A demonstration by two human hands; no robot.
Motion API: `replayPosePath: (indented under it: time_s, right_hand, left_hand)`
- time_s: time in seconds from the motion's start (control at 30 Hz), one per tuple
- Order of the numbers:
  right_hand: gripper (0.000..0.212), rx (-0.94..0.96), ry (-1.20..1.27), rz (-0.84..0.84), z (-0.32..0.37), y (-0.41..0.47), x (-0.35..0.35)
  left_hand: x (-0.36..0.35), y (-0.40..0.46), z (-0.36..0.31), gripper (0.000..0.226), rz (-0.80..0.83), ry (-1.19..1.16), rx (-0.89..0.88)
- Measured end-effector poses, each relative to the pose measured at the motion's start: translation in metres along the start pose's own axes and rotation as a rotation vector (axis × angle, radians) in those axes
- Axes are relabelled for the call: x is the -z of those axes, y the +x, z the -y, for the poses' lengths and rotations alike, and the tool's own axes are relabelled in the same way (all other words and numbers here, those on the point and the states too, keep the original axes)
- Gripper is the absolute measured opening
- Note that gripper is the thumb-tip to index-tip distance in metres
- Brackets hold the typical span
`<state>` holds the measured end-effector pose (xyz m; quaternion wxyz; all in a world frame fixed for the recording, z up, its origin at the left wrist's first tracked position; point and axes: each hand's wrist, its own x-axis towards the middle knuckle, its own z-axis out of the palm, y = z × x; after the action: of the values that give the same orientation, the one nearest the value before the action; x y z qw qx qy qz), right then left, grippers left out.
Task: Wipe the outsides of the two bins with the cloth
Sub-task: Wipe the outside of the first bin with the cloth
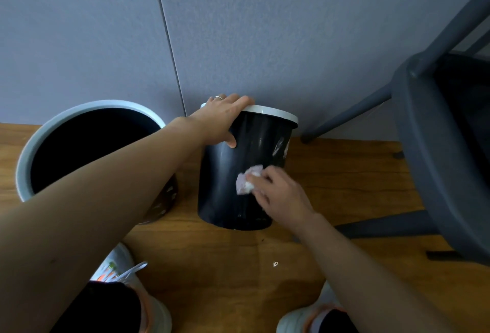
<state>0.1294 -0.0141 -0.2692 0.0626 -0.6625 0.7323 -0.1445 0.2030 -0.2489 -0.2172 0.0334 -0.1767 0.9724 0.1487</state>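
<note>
A small black bin (pixel 225 181) with a white rim stands on the wooden floor against the grey wall, tilted away from me. My left hand (pixel 224 120) grips its rim, fingers over the top and thumb on the outside wall. My right hand (pixel 281 194) presses a crumpled pale cloth (pixel 246 181) against the bin's near side, fingers curled round it. A second, larger bin (pixel 34 144) with a pale rim and a dark inside stands to the left, partly hidden by my left forearm.
A dark grey chair (pixel 434 131) fills the right side, its legs reaching the floor close to the small bin. My two shoes (pixel 124 274) are at the bottom edge. A small white scrap (pixel 275 264) lies on the floor between them.
</note>
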Motion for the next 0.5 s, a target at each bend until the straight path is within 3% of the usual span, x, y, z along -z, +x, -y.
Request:
replayPosePath:
  time_s: [0.13,0.2,0.27,0.4,0.5]
  right_hand:
    - [0.030,0.189,-0.019,0.238,0.017,-0.032,-0.018]
    - [0.030,0.264,-0.042,0.246,0.018,-0.031,-0.019]
    - [0.030,0.214,-0.046,0.187,0.012,-0.020,-0.014]
    - [0.032,-0.080,0.021,-0.123,-0.008,0.016,0.009]
    - [0.033,-0.107,0.003,-0.180,-0.012,0.027,0.015]
  left_hand:
    - [0.000,0.000,0.002,0.096,-0.004,-0.017,-0.008]
    - [-0.001,0.001,0.002,0.096,-0.003,-0.028,-0.014]
    - [-0.001,0.001,0.002,0.098,-0.001,-0.026,-0.005]
    - [-0.001,0.001,0.003,0.100,-0.002,-0.012,0.005]
    - [-0.001,0.002,0.001,0.100,-0.005,-0.010,-0.001]
